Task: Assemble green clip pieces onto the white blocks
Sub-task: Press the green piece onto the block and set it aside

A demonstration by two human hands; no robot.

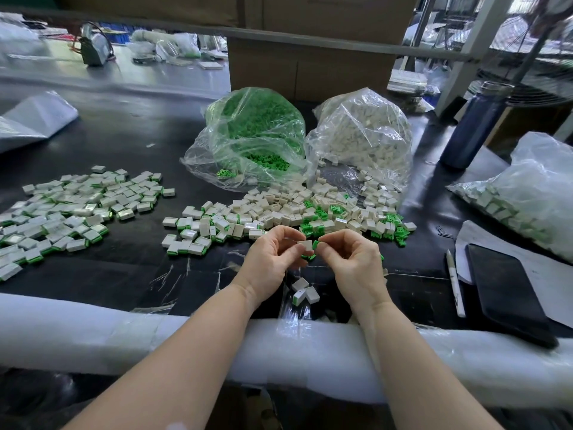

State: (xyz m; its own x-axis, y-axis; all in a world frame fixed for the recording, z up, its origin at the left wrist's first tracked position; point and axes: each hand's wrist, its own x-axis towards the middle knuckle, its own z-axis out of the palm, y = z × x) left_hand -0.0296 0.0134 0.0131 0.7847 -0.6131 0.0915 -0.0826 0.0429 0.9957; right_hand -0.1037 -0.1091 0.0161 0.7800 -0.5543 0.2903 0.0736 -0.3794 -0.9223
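My left hand [273,259] pinches a small white block [305,245] between thumb and fingers above the black table. My right hand [350,259] pinches a green clip piece [315,244] right beside the block's right edge. Three blocks [305,291] lie on the table under my hands, one with a green edge. Loose white blocks and green clips [325,212] are heaped just beyond my hands. An open bag of green clips [254,135] and a bag of white blocks [362,135] stand behind that heap.
A spread of blocks with green clips fitted [68,209] covers the left of the table. A black phone [505,290], a white pen [455,283] and paper lie at right, with a bagged batch [527,193] and a dark bottle [474,125]. White foam padding [93,333] lines the near edge.
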